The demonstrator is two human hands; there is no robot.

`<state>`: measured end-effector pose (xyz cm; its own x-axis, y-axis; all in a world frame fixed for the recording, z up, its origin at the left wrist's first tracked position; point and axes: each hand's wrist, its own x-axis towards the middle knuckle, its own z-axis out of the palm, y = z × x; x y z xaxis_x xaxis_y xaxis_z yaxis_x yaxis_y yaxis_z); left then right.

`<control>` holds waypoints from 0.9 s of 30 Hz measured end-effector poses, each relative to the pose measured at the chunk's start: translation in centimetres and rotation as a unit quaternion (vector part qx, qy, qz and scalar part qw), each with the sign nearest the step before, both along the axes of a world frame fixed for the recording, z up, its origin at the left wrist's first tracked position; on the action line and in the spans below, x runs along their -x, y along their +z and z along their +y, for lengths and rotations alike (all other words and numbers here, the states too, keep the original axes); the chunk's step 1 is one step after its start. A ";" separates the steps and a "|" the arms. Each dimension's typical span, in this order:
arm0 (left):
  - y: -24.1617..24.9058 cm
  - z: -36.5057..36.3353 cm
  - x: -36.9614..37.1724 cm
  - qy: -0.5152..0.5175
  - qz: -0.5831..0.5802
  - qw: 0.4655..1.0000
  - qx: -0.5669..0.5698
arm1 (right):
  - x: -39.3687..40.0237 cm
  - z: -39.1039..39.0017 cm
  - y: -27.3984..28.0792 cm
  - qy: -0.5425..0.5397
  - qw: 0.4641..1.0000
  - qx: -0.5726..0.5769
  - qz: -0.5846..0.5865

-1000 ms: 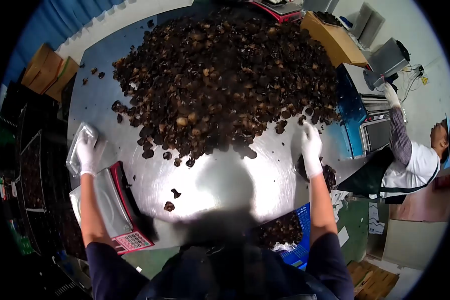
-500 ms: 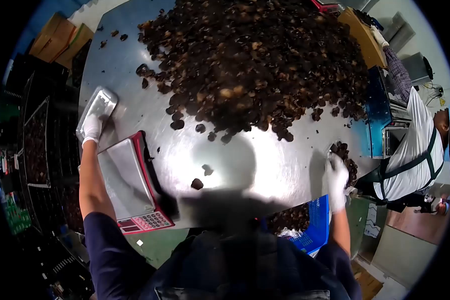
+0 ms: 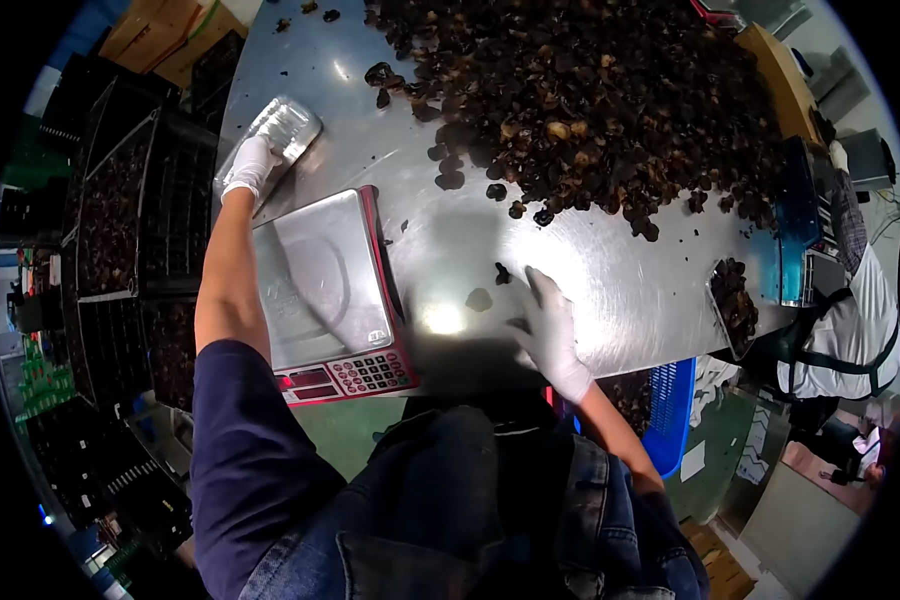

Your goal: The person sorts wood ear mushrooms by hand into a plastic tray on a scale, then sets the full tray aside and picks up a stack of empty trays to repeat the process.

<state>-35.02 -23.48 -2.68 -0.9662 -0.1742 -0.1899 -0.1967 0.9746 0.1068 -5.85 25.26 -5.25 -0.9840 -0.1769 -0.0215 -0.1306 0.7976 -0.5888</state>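
Note:
My left hand (image 3: 249, 165), in a white glove, grips the near end of a clear plastic tray (image 3: 284, 128) at the far left of the steel table (image 3: 610, 280). My right hand (image 3: 547, 324), also gloved, lies flat with fingers spread on the bare steel near the front edge, holding nothing. Two loose dark mushrooms (image 3: 480, 298) lie just left of its fingers. A big heap of dark dried mushrooms (image 3: 590, 90) covers the far half of the table. A red-edged weighing scale (image 3: 322, 282) with a steel platform sits between my arms.
A filled tray of mushrooms (image 3: 734, 303) rests at the table's right edge. A blue crate (image 3: 668, 410) holding mushrooms stands below the front edge. Black trays of mushrooms (image 3: 115, 215) are stacked on the left. Another person (image 3: 855, 310) stands at the right.
My right hand let go of the filled tray at the right edge and moved left onto the bare steel. My left hand stays on the clear tray. The view swung left and down.

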 end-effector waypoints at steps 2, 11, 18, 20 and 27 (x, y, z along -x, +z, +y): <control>-0.4 -0.7 -0.1 -0.041 0.020 0.999 -0.019 | 1.9 -3.0 -1.1 -0.023 0.975 0.199 -0.099; -1.3 -2.6 -0.4 -0.050 0.106 0.990 -0.084 | 2.1 -5.8 -6.4 0.075 0.985 -0.015 0.156; 2.1 -0.1 -2.5 0.076 0.082 0.950 -0.290 | 2.4 -5.5 -5.8 0.076 0.986 -0.010 0.149; 2.5 -0.5 -2.2 0.055 0.019 0.953 -0.299 | 2.3 -5.0 -6.2 0.090 0.985 -0.018 0.147; 2.0 -0.2 -2.6 -0.053 0.086 0.993 -0.065 | 1.8 -5.5 -5.6 0.055 0.985 0.026 0.161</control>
<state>-32.42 -23.72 -0.66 -0.9979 -0.0555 -0.0344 -0.0625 0.9646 0.2561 -7.67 19.74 -10.88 -0.9131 -0.2751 0.3008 -0.4010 0.7387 -0.5418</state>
